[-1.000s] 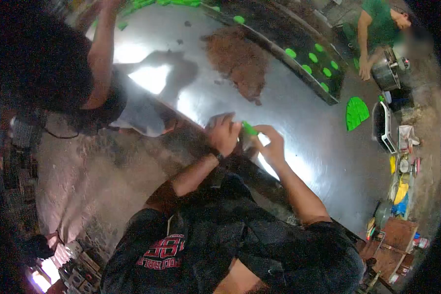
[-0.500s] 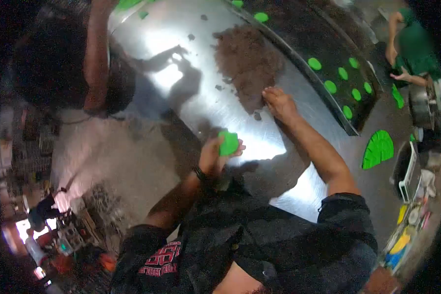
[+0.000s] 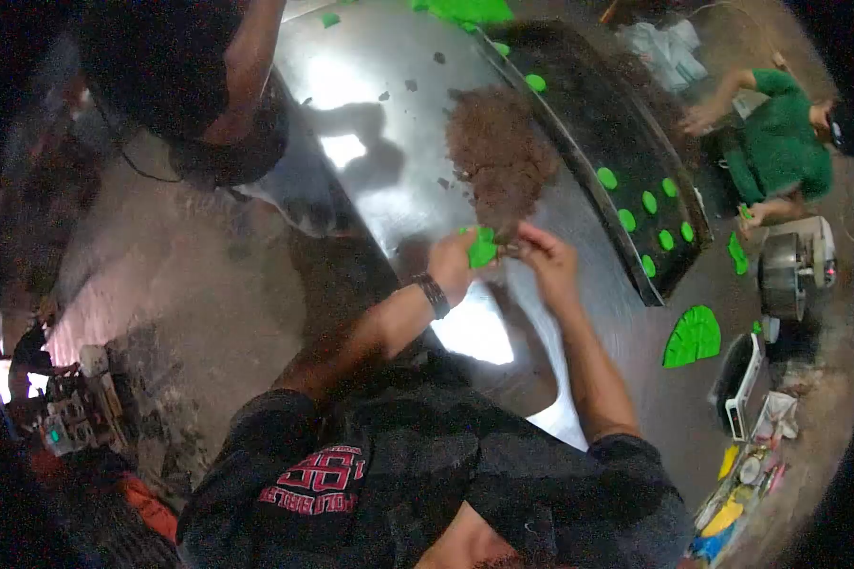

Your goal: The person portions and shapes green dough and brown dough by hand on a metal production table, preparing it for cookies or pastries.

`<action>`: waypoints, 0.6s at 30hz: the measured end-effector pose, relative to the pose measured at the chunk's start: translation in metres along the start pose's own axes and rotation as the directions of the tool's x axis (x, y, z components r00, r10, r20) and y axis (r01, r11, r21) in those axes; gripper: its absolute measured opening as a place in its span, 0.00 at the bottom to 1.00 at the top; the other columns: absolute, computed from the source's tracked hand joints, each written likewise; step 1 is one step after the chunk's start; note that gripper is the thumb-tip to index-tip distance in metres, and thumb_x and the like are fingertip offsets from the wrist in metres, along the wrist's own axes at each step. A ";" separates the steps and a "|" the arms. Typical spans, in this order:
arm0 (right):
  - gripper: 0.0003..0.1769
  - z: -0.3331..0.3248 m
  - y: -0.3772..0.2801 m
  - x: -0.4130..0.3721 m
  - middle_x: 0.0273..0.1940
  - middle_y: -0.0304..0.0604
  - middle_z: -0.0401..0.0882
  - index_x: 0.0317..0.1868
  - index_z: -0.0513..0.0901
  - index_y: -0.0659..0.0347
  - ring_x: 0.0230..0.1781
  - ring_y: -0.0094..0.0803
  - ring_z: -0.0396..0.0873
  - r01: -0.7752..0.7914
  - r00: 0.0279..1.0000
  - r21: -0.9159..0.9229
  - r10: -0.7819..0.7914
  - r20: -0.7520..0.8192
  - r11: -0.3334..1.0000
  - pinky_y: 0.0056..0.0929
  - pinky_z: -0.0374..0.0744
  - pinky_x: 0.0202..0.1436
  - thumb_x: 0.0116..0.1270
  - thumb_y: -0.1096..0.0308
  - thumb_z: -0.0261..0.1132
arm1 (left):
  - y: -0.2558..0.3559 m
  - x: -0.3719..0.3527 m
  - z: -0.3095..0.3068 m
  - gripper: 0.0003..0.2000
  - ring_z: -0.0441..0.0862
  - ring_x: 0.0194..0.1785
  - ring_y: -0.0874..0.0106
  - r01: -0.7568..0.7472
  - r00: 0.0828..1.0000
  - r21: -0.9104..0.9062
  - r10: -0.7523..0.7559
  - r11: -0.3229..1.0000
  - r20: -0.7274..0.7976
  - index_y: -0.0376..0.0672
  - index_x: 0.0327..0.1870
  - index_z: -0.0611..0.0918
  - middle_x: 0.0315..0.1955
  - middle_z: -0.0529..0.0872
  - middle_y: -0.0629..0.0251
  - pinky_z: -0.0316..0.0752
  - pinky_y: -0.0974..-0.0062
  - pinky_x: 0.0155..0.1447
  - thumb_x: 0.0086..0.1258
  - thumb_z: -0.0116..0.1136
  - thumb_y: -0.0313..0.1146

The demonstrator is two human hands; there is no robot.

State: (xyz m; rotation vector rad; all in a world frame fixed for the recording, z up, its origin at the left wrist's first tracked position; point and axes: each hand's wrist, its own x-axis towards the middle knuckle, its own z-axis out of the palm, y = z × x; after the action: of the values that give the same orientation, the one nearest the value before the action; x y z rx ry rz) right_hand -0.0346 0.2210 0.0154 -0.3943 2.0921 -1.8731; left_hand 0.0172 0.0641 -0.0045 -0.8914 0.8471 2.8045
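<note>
In my left hand point(image 3: 451, 266) lies a flattened piece of bright green dough point(image 3: 482, 248), gripped by the fingers over the metal table. My right hand point(image 3: 550, 266) is right beside it, fingertips pinched on a small dark brown lump at the dough's edge. Just beyond both hands, a crumbly brown heap point(image 3: 498, 142) spreads over the shiny tabletop point(image 3: 413, 152).
A dark tray point(image 3: 598, 114) with several green dough discs stands to the right. A larger green dough slab point(image 3: 693, 337) lies nearer me, by a metal pot point(image 3: 783, 275). One person in green point(image 3: 778, 142) works at right; another person's arm point(image 3: 251, 71) reaches in upper left.
My right hand has left the brown heap's edge and come to the green dough. My left hand has raised the dough toward it. The view has shifted.
</note>
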 end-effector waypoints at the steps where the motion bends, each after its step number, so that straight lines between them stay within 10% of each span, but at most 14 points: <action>1: 0.20 0.024 0.003 -0.016 0.50 0.47 0.79 0.50 0.80 0.64 0.50 0.34 0.77 0.153 0.985 -0.091 -0.159 -0.070 0.984 0.31 0.74 0.56 0.54 0.80 0.60 | 0.005 -0.009 0.005 0.13 0.80 0.40 0.67 -0.021 1.000 0.068 0.021 0.997 0.003 0.33 0.44 0.74 0.37 0.80 0.59 0.78 0.70 0.45 0.74 0.44 0.36; 3: 0.19 0.073 -0.012 -0.042 0.50 0.47 0.78 0.48 0.81 0.64 0.51 0.35 0.76 0.418 0.838 -0.639 -0.546 -0.004 0.646 0.32 0.74 0.55 0.54 0.81 0.59 | 0.019 -0.033 0.013 0.14 0.79 0.38 0.68 -0.063 0.998 0.210 0.062 0.976 0.012 0.34 0.43 0.75 0.36 0.80 0.60 0.77 0.72 0.43 0.74 0.43 0.37; 4: 0.18 0.077 -0.010 -0.046 0.49 0.47 0.78 0.47 0.81 0.64 0.50 0.36 0.76 0.368 0.906 -0.549 -0.422 0.029 0.751 0.32 0.75 0.55 0.54 0.81 0.59 | -0.009 0.004 -0.022 0.15 0.77 0.35 0.70 0.068 0.997 -0.108 -0.065 0.992 0.034 0.34 0.41 0.76 0.35 0.78 0.61 0.75 0.74 0.41 0.75 0.42 0.38; 7: 0.14 0.067 0.008 -0.044 0.43 0.43 0.79 0.42 0.82 0.63 0.42 0.34 0.78 -0.010 0.995 -0.019 0.012 0.094 1.000 0.28 0.76 0.48 0.53 0.78 0.62 | 0.015 -0.035 -0.057 0.15 0.76 0.54 0.65 0.025 0.966 0.193 -0.073 0.981 0.249 0.39 0.53 0.72 0.48 0.78 0.58 0.75 0.59 0.50 0.74 0.39 0.36; 9: 0.10 0.059 0.001 -0.040 0.38 0.40 0.80 0.40 0.83 0.63 0.37 0.29 0.78 -0.163 0.986 0.579 0.157 0.061 0.799 0.25 0.76 0.44 0.56 0.75 0.65 | 0.045 -0.069 -0.057 0.20 0.80 0.49 0.64 -0.150 0.920 0.207 0.059 0.967 0.388 0.37 0.60 0.68 0.48 0.78 0.58 0.76 0.63 0.55 0.72 0.47 0.40; 13: 0.07 0.124 -0.017 -0.047 0.34 0.39 0.81 0.37 0.83 0.63 0.35 0.25 0.78 -0.316 0.944 0.216 0.328 -0.024 0.924 0.24 0.76 0.42 0.58 0.72 0.66 | 0.075 -0.076 -0.090 0.19 0.81 0.47 0.68 -0.310 0.857 0.399 0.072 0.863 0.510 0.34 0.59 0.69 0.46 0.79 0.58 0.78 0.73 0.50 0.74 0.45 0.37; 15: 0.07 0.156 -0.023 -0.047 0.33 0.38 0.81 0.36 0.83 0.63 0.36 0.24 0.78 -0.155 0.971 0.197 0.186 -0.150 0.968 0.25 0.76 0.42 0.59 0.70 0.67 | 0.083 -0.074 -0.104 0.17 0.80 0.47 0.68 -0.408 0.879 0.521 0.167 0.750 0.448 0.33 0.58 0.71 0.46 0.79 0.59 0.76 0.73 0.51 0.73 0.46 0.35; 18: 0.10 0.186 -0.001 -0.054 0.35 0.45 0.79 0.39 0.82 0.61 0.34 0.40 0.78 0.373 0.892 -0.564 -0.452 -0.002 0.737 0.30 0.77 0.38 0.54 0.72 0.66 | 0.067 -0.054 -0.116 0.16 0.76 0.49 0.69 -0.496 0.861 0.604 0.442 0.624 0.250 0.34 0.54 0.76 0.48 0.80 0.60 0.68 0.74 0.56 0.72 0.41 0.32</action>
State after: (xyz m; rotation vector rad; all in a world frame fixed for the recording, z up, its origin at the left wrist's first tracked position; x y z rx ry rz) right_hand 0.0894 0.0735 0.0002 -0.9620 2.8248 -1.4751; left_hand 0.1057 -0.0487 -0.0205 -0.4692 2.1364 2.5028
